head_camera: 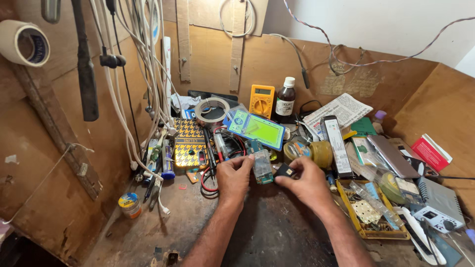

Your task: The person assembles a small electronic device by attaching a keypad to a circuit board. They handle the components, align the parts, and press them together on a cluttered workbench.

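Left hand (234, 176) grip pinches clear module (262, 167); right hand (308, 183) grip pinches black part (284, 171); yellow tray (352, 213) holds small bits.

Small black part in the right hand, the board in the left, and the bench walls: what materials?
Small black part in the right hand: probably moulded plastic, matte black, no glint. Board at the left hand: looks like a bare circuit board, teal with pale translucent patches; too small to be sure. Bench walls: raw plywood or fibreboard, unfinished brown, scuffed.
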